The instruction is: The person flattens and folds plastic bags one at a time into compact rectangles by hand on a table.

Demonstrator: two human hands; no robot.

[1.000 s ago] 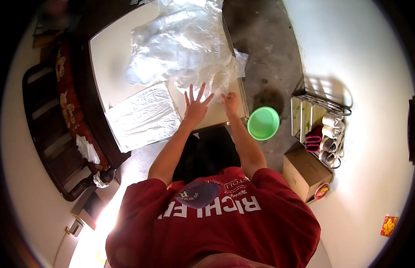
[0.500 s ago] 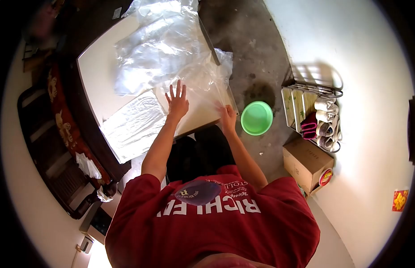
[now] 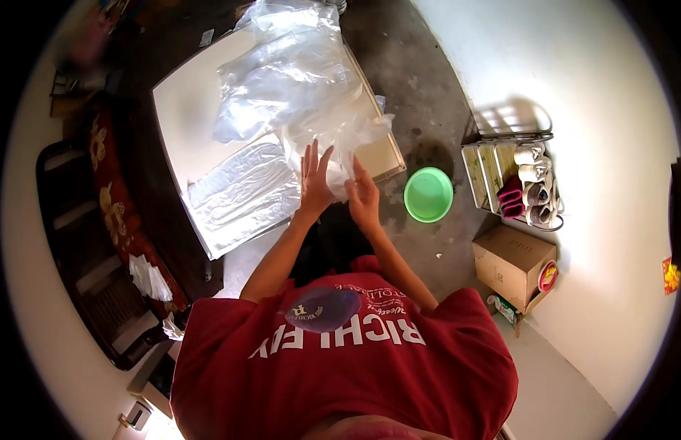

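My right hand (image 3: 363,196) is closed on the near edge of a thin clear plastic bag (image 3: 343,163), raised at the table's near edge. Beside it my left hand (image 3: 316,182) is open, its fingers stretched up against the same plastic. Further back, a loose heap of clear plastic bags (image 3: 285,88) spreads across the pale tabletop (image 3: 190,110). To the left of my hands lies a flat, neat stack of clear plastic bags (image 3: 245,183). Where the held bag meets the heap is hard to make out.
A green basin (image 3: 428,195) stands on the floor right of the table. Beyond are a shoe rack (image 3: 489,176) with several shoes and a cardboard box (image 3: 511,257) along the wall. A dark wooden bench (image 3: 69,242) with a red patterned cushion (image 3: 113,209) runs along the left.
My right hand has moved left and in toward my body, bringing the plastic with it. My left hand has come right, close to the right one. The view has shifted slightly.
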